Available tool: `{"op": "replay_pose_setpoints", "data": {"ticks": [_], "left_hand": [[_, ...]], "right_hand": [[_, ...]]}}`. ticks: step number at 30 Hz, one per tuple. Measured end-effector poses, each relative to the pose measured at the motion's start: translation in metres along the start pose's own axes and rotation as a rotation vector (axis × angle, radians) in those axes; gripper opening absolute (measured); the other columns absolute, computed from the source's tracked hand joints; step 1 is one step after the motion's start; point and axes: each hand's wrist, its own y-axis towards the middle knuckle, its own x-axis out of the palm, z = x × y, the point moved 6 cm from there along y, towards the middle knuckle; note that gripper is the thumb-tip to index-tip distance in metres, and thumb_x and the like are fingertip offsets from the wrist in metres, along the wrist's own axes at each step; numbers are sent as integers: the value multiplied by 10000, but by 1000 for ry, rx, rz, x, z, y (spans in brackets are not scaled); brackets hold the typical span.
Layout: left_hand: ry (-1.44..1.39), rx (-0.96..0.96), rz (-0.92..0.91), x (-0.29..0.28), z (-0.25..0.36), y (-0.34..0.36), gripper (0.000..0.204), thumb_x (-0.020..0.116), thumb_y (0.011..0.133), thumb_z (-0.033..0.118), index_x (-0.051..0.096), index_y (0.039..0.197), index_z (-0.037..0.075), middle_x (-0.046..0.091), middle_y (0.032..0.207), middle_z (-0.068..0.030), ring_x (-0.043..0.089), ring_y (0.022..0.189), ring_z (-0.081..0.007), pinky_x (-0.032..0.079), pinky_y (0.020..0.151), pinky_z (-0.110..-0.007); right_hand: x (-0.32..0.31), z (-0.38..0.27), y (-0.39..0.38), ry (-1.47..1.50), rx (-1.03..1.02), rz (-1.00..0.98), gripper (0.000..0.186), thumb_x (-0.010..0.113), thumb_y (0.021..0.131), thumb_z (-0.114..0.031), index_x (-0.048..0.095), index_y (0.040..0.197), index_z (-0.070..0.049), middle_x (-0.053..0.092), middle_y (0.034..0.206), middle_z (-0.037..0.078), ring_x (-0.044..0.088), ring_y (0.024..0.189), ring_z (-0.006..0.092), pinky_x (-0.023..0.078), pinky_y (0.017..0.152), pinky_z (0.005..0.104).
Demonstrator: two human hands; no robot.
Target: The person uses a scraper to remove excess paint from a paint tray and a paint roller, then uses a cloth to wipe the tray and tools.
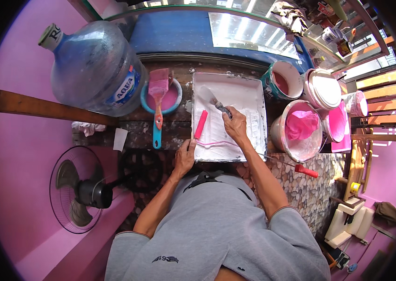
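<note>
Right hand (pixel 235 125), centre frame, has its grip closed around the handle of a scraper (pixel 213 100); the blade extends up-left, resting in white paint inside the white tray (pixel 254 93). Left hand (pixel 185 157) presses open-fingered on the tray's lower-left rim. A red handle (pixel 201 124) lies in the tray. Right of the tray, a bucket (pixel 301 129) holds pink paint.

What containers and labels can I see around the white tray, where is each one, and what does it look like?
Water jug: left of the tray, lying tilted, big clear-blue bottle.
Jug label: blue and white band on the jug's side.
Jug cap: white, at upper left.
Paint bucket: right of the tray, round, white, pink inside.
Teal tin: behind that bucket, pink paint inside.
</note>
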Motion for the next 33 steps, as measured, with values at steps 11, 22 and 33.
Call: {"op": "replay_pose_setpoints", "data": {"ticks": [11, 22, 33], "left_hand": [[71, -21, -63, 2, -6, 3, 462, 387, 1005, 403, 596, 988, -9, 608, 818, -250, 593, 787, -413, 445, 702, -453], [-37, 29, 56, -2, -10, -4, 414, 405, 1006, 339, 578, 935, -30, 565, 757, -261, 553, 702, -421, 418, 645, -460], [26, 19, -69, -13, 0, 0, 391, 446, 978, 405, 617, 1054, 63, 631, 856, -246, 608, 848, -448, 453, 695, -495]], "right_hand": [[-54, 42, -23, -163, 22, 187, 244, 557, 827, -152, 624, 993, 14, 644, 896, 237, 621, 848, 406, 473, 785, 455], [-64, 44, -41, -198, 46, 298, 304, 580, 827, -118, 617, 1090, 30, 644, 964, 266, 630, 898, 413, 480, 832, 441], [-52, 90, -54, -145, 157, 267, 334, 583, 855, -206, 628, 1100, 16, 661, 1005, 240, 638, 948, 368, 469, 860, 384]]}}
